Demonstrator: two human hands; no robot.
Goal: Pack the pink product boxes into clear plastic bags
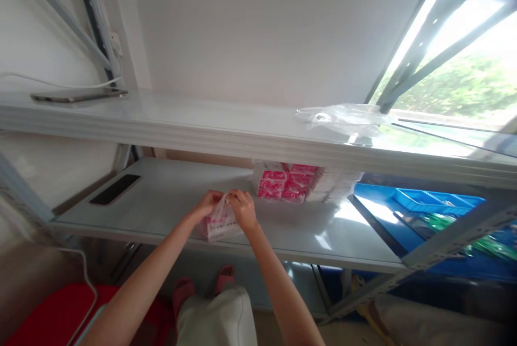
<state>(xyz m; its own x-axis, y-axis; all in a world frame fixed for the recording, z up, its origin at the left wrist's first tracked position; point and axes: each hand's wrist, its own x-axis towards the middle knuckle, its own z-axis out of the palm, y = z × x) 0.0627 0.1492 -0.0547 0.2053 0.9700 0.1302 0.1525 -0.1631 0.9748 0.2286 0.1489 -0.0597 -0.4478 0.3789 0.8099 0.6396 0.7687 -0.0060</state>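
On the middle shelf (161, 190), close to its front edge, stands a clear plastic bag (223, 218) with pink-and-white printed packs in it. My left hand (207, 204) pinches the top of this bag on its left side. Fingers of my right hand (243, 209) are closed on the bag's gathered top, just to the right. Both hands are close together above the packs, and the fingertips partly hide the bag's mouth. Behind my right hand sits a stack of pink packs (287, 183) in clear wrap, with whitish wrapped packs (329, 184) beside it.
A dark phone (116, 189) lies at the middle shelf's left end. Above, the upper shelf (202, 114) holds a thin flat device (78, 96) and a crumpled clear bag (343, 115). Blue trays (438, 200) and green packets stand at right. Below left is a red stool (52, 313).
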